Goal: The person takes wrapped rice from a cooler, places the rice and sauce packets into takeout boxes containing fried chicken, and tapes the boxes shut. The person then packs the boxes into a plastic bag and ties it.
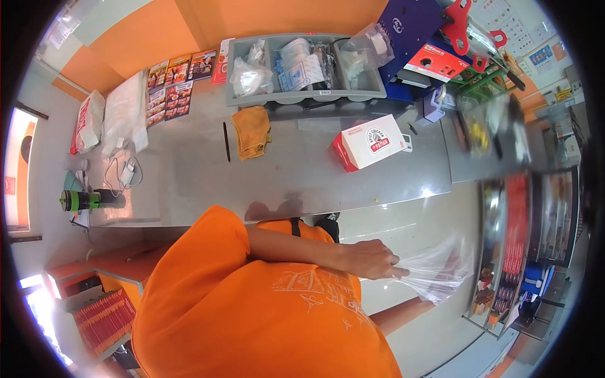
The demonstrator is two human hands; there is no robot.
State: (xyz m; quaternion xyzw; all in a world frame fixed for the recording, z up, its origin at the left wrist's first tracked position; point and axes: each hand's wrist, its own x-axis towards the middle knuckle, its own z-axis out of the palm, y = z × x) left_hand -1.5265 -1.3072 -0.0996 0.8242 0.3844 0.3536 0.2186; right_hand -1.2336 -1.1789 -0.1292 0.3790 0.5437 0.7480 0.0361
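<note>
My left hand [373,259] is closed on the gathered edge of a clear plastic bag [428,277], over the floor to the right of my body. Below it my right forearm reaches into the bag. Through the film my right hand [452,268] shows faintly, its fingers seeming stretched out; the film blurs them. On the steel counter [208,189] beside me lies a white and red printed food box [372,143], apart from both hands.
An orange cloth [252,131] and a black pen [227,142] lie on the counter. Behind them stands a grey divided bin [305,97] of packaging. A green-black bottle [82,200] and a white charger [128,173] are at left. Shelves [504,252] stand at right.
</note>
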